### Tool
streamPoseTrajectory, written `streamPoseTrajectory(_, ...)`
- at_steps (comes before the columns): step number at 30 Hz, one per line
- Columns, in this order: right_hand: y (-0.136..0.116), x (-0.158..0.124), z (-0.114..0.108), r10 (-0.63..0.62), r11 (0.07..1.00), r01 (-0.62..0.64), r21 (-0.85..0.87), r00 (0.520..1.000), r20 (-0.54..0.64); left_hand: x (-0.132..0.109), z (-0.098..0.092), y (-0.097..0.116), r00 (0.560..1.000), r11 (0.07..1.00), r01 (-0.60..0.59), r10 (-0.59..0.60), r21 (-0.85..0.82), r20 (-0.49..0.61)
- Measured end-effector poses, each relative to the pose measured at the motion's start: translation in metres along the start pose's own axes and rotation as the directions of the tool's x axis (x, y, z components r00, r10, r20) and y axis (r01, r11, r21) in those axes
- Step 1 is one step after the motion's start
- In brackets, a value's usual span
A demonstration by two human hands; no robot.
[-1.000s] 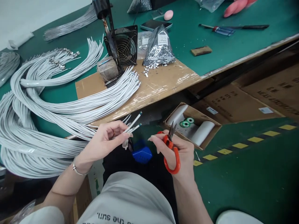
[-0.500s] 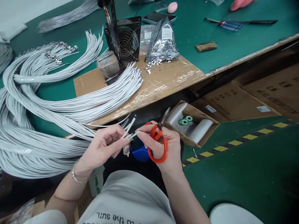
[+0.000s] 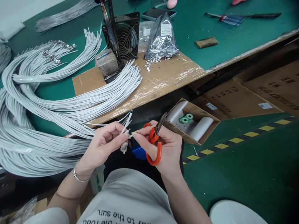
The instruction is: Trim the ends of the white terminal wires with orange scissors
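Two hands at work, just off the near edge of the cardboard sheet (image 3: 163, 79)! The left hand (image 3: 102, 146) pinches a few white wires (image 3: 126, 123), too bunched to count; the right hand (image 3: 168, 154) nips one wire's end, with one pair of orange scissors (image 3: 153, 136) tucked in its grip. Two spools (image 3: 187, 118) and two white rolls (image 3: 201, 129) share one box (image 3: 209, 131). Long bundles (image 3: 46, 149) crowd the left; a dark gap runs between sheet and box.
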State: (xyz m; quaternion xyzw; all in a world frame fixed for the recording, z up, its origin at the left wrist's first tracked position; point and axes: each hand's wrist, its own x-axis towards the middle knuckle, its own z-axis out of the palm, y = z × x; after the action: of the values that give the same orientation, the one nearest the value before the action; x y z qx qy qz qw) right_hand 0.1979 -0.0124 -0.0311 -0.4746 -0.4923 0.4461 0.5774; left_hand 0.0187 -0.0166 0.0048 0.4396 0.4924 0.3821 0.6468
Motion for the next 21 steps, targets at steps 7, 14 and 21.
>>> streamPoseTrajectory(7, 0.0006, -0.0008, 0.0012, -0.024, 1.0, 0.024, 0.002, 1.0, 0.003, 0.0001, -0.001, 0.0022, 1.0, 1.0, 0.012, -0.012, 0.014, -0.012)
streamPoseTrajectory(14, 0.0007, -0.001, 0.0012, -0.013, 0.996, 0.012, 0.088, 1.0, 0.011, -0.0001, -0.0053, -0.0009, 0.999, 1.0, 0.021, -0.02, -0.017, 0.036)
streamPoseTrajectory(21, 0.0054, -0.0014, 0.0043, 0.011, 0.984, -0.02, 0.179, 0.999, 0.051, -0.0004, -0.0064, -0.0015, 0.999, 0.999, 0.04, -0.04, -0.007, 0.035)
